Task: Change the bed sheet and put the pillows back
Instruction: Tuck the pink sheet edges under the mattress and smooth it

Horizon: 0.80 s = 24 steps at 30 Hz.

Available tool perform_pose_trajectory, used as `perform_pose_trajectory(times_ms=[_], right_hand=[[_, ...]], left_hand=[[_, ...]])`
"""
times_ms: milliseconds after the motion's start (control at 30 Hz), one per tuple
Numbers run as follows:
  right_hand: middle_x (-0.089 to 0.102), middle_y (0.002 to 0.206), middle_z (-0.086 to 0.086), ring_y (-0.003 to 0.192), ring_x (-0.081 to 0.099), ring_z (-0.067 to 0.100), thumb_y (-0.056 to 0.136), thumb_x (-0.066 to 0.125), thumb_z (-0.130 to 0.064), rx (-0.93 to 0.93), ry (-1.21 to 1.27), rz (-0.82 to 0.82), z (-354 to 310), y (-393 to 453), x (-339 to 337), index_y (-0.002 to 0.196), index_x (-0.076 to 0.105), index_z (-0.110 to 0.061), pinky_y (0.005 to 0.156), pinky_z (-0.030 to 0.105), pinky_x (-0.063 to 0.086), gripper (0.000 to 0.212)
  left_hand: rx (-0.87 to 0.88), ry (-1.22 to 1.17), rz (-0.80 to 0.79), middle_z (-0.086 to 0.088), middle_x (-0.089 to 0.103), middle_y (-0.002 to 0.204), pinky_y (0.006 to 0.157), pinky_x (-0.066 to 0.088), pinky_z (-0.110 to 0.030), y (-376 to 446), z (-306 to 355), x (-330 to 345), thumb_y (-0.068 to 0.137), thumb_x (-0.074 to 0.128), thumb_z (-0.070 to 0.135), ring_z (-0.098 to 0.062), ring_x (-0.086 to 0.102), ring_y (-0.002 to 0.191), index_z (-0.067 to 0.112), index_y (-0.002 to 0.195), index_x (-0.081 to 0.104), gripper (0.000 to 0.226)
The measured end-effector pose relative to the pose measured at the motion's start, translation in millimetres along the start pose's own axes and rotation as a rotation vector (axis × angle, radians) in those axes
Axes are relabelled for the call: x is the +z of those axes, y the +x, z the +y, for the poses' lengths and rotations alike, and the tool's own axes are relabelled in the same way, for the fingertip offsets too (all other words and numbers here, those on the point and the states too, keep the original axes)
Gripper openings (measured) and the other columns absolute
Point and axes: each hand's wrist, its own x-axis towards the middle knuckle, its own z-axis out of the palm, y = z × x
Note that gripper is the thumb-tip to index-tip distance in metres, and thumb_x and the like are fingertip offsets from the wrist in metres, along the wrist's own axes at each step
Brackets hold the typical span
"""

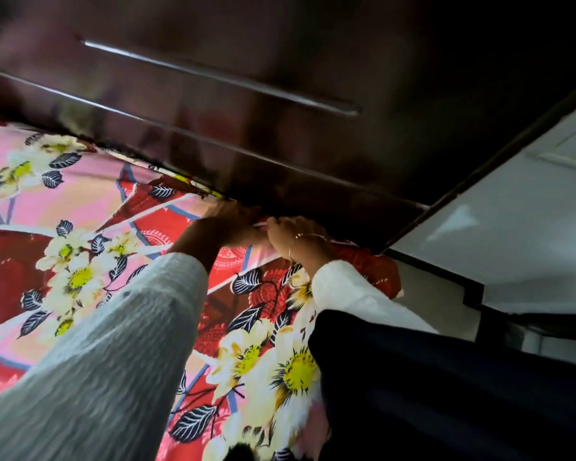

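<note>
A bed sheet [90,227] in red and pink with large white and yellow flowers is spread over the bed. Both hands work at its far edge, where it meets the dark wooden headboard [280,134]. My left hand [226,224] grips the sheet's edge right at the gap under the headboard. My right hand [293,236], with a thin bangle on the wrist, pinches the same edge just to the right. The fingertips of both are partly hidden in the dark gap. No pillows are in view.
The glossy headboard with two long grooves fills the upper half of the view. A white wall [499,234] with a dark skirting strip runs along the right. A dark cloth [446,394] covers the lower right.
</note>
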Motion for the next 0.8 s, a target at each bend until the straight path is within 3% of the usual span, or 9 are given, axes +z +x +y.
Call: perform_pose_trajectory(times_ms=[100, 233, 300, 400, 467, 533, 600, 733, 800], right_hand=[[0.054, 0.130, 0.016, 0.121, 0.049, 0.033, 0.100, 0.022, -0.033, 0.012, 0.007, 0.098, 1, -4, 6, 0.123, 0.056, -0.013, 0.100, 0.040, 0.036, 0.046], [0.070, 0.082, 0.012, 0.076, 0.067, 0.031, 0.089, 0.045, -0.025, -0.162, -0.042, 0.694, 4, -33, 22, 0.086, 0.069, -0.009, 0.068, 0.034, 0.049, 0.029], [0.072, 0.086, 0.006, 0.083, 0.068, 0.026, 0.080, 0.044, -0.024, -0.158, 0.020, 0.895, 17, -55, 36, 0.087, 0.071, -0.010, 0.074, 0.035, 0.049, 0.031], [0.065, 0.115, 0.011, 0.109, 0.059, 0.030, 0.086, 0.037, -0.028, -0.038, 0.142, 0.991, 54, -90, 69, 0.108, 0.066, -0.006, 0.090, 0.044, 0.045, 0.042], [0.053, 0.131, 0.017, 0.123, 0.048, 0.034, 0.090, 0.030, -0.035, -0.003, 0.403, 0.918, 81, -97, 80, 0.123, 0.057, -0.004, 0.101, 0.047, 0.040, 0.053], [0.043, 0.141, 0.012, 0.131, 0.039, 0.024, 0.087, 0.024, -0.053, 0.035, 0.840, 0.703, 97, -88, 78, 0.135, 0.043, -0.008, 0.111, 0.042, 0.031, 0.069], [0.048, 0.138, 0.007, 0.128, 0.044, 0.017, 0.080, 0.027, -0.069, 0.106, 1.139, 0.559, 113, -76, 75, 0.135, 0.044, -0.013, 0.111, 0.040, 0.031, 0.080], [0.061, 0.115, 0.012, 0.107, 0.058, 0.020, 0.076, 0.040, -0.069, 0.174, 1.235, 0.454, 132, -56, 89, 0.115, 0.056, -0.010, 0.098, 0.038, 0.044, 0.073], [0.054, 0.098, 0.008, 0.082, 0.053, 0.010, 0.087, 0.045, -0.054, 0.235, 1.206, 0.565, 130, -54, 90, 0.095, 0.048, -0.015, 0.076, 0.023, 0.047, 0.040]], left_hand=[[-0.001, 0.043, 0.054, -0.015, 0.056, 0.129, 0.101, 0.036, -0.037, -8, 3, 2, 0.077, 0.040, 0.072, -0.034, 0.049, 0.120, 0.028, 0.134, 0.048, 0.072], [0.203, 0.085, 0.579, -0.016, 0.069, 0.082, 0.071, 0.051, -0.035, -39, 24, 14, 0.079, 0.039, 0.039, -0.033, 0.067, 0.077, 0.009, 0.085, 0.070, 0.043], [0.368, 0.031, 0.650, -0.015, 0.069, 0.083, 0.065, 0.056, -0.034, -48, 43, 16, 0.079, 0.042, 0.024, -0.032, 0.067, 0.075, 0.004, 0.082, 0.070, 0.034], [0.604, -0.030, 0.548, -0.018, 0.068, 0.101, 0.076, 0.056, -0.040, -45, 80, 19, 0.083, 0.040, 0.030, -0.032, 0.067, 0.088, 0.000, 0.102, 0.068, 0.045], [0.640, 0.060, 0.425, -0.015, 0.063, 0.118, 0.088, 0.050, -0.040, -39, 104, 16, 0.085, 0.036, 0.043, -0.032, 0.063, 0.104, 0.007, 0.121, 0.060, 0.056], [0.538, 0.148, 0.277, -0.009, 0.054, 0.132, 0.094, 0.042, -0.036, -33, 125, 7, 0.092, 0.033, 0.050, -0.029, 0.053, 0.117, 0.020, 0.137, 0.044, 0.056], [0.447, 0.234, 0.217, -0.006, 0.053, 0.132, 0.091, 0.042, -0.034, -23, 145, 1, 0.095, 0.029, 0.050, -0.027, 0.052, 0.118, 0.028, 0.138, 0.040, 0.050], [0.559, 0.307, 0.433, -0.005, 0.067, 0.094, 0.070, 0.046, -0.030, -22, 162, 8, 0.093, 0.028, 0.039, -0.026, 0.064, 0.085, 0.018, 0.101, 0.065, 0.044], [0.689, 0.318, 0.567, -0.005, 0.064, 0.078, 0.064, 0.048, -0.031, -26, 158, 19, 0.089, 0.029, 0.032, -0.025, 0.061, 0.072, 0.014, 0.078, 0.067, 0.044]])
